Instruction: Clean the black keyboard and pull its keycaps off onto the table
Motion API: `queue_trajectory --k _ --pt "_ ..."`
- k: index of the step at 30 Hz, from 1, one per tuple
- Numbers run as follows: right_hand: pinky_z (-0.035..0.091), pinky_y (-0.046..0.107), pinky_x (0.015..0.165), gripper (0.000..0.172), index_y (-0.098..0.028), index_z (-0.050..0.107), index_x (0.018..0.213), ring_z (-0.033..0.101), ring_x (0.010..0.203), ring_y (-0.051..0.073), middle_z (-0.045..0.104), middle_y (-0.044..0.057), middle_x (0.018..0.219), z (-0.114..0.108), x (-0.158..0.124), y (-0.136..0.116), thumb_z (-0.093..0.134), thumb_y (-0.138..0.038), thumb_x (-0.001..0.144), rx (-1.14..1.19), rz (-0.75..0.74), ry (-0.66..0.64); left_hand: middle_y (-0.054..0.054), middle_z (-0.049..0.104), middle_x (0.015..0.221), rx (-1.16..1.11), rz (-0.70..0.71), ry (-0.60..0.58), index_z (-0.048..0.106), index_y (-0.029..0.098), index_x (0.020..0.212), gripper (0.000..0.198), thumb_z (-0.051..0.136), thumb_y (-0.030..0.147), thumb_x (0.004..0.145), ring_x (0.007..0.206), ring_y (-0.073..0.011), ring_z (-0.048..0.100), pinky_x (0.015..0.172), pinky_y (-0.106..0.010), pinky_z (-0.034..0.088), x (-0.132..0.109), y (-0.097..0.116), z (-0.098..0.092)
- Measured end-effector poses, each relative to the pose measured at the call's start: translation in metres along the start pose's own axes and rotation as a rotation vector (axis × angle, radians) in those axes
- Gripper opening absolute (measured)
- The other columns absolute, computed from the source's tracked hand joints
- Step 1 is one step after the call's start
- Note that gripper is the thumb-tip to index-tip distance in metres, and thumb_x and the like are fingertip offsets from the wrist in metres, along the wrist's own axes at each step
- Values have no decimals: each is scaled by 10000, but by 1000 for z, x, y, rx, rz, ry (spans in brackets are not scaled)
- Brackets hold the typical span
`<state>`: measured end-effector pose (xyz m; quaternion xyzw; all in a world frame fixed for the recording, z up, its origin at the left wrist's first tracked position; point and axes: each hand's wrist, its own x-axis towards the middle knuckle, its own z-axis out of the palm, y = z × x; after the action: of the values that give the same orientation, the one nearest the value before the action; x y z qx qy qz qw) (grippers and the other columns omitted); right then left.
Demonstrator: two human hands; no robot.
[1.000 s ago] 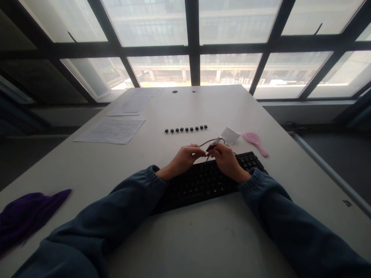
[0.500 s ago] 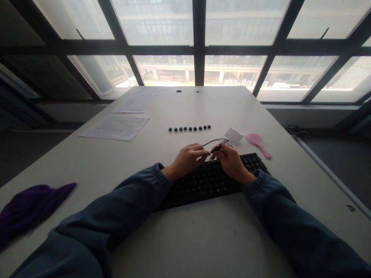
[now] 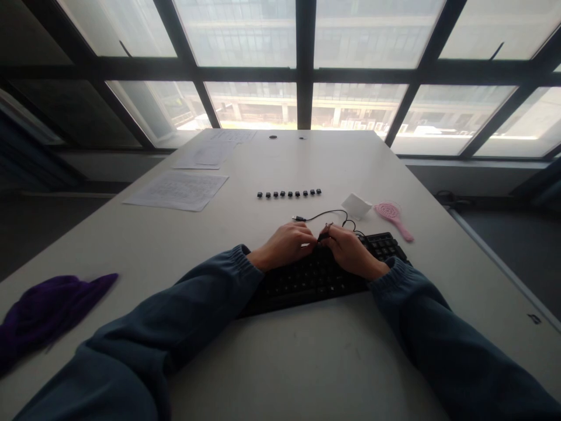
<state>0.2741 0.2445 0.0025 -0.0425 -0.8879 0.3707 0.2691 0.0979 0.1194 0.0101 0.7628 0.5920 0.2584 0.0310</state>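
Observation:
A black keyboard [image 3: 324, 278] lies on the white table [image 3: 272, 362] in front of me. Both hands rest over its far edge, fingertips meeting. My left hand [image 3: 287, 245] is curled with fingers pinched at the top row of keys. My right hand [image 3: 350, 250] is closed on a small thin tool [image 3: 326, 227] that sticks up between the two hands. The keyboard's black cable [image 3: 324, 214] loops on the table beyond the hands and ends in a plug at the left. A row of several loose black keycaps [image 3: 289, 193] lies farther back.
A white folded card [image 3: 356, 206] and a pink hairbrush [image 3: 392, 217] lie at the right of the cable. Printed sheets [image 3: 179, 190] lie at the back left. A purple cloth [image 3: 48, 313] lies at the near left edge. Windows stand behind the table.
Both hands have dropped from just above the keyboard onto its top row. The tool in the right hand has come down with them.

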Motion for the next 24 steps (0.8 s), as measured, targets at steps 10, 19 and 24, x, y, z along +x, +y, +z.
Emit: queue_trajectory --k 10,19,24 --pt "489 356 804 148 -218 628 904 615 862 218 674 66 929 3 -3 2 502 -151 945 -42 -12 9 -63 680 922 -212 -83 -60 710 159 947 133 641 256 888 823 -175 622 781 -292 497 4 9 1" --pt "494 318 707 101 -227 625 836 605 734 185 661 6 789 5 -5 8 578 -145 869 -1 59 142 -58 628 945 -229 -95 -82 724 175 993 221 724 347 854 863 -187 610 778 -290 487 3 5 9" --pt "516 326 701 74 -218 623 870 628 708 182 662 8 764 6 -7 6 557 -197 895 108 102 239 -46 603 894 -224 -111 -96 732 175 964 214 719 353 847 806 -172 586 730 -282 475 4 3 10"
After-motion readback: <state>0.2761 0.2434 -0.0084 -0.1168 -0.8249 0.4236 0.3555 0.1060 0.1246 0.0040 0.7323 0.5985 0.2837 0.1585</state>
